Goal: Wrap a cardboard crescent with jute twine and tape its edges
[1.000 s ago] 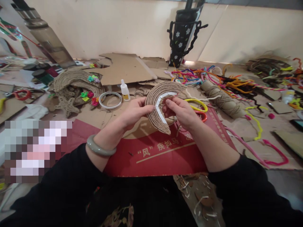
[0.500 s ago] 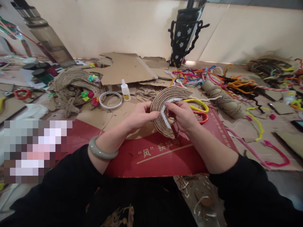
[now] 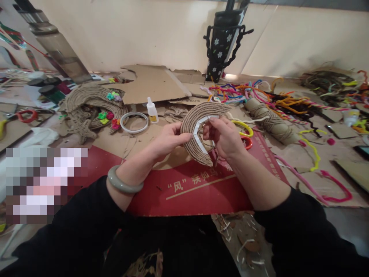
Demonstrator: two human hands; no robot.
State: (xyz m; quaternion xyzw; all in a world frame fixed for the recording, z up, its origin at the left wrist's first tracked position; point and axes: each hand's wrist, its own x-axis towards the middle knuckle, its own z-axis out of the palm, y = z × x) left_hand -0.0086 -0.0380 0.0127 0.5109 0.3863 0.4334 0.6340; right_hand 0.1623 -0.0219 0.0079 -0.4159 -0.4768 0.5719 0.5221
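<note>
A crescent wrapped in rows of brown twine (image 3: 191, 120) is held above the red cardboard (image 3: 184, 204). My left hand (image 3: 170, 139) grips its outer left side, thumb on the front face. White tape (image 3: 201, 143) lines the crescent's inner edge in angled pieces. My right hand (image 3: 226, 136) pinches the upper end of this tape with thumb and forefinger; its other fingers curl inside the crescent. Behind my right hand lie scissors with yellow and red handles (image 3: 247, 142), their blades hidden. A roll of tape (image 3: 134, 130) and a small glue bottle (image 3: 152, 111) are left of the crescent.
A larger twine-wrapped crescent with coloured flowers (image 3: 83, 94) and a twine starfish (image 3: 82, 127) lie at left. A twine spool (image 3: 271, 122) and pipe cleaners (image 3: 285, 105) are at right. A black flowered tumbler (image 3: 220, 48) and a clear bottle (image 3: 62, 50) stand at the back.
My right thumb and fingers have moved up and right along the inner edge to the upper end of the tape. The crescent has shifted slightly left and up in my left hand.
</note>
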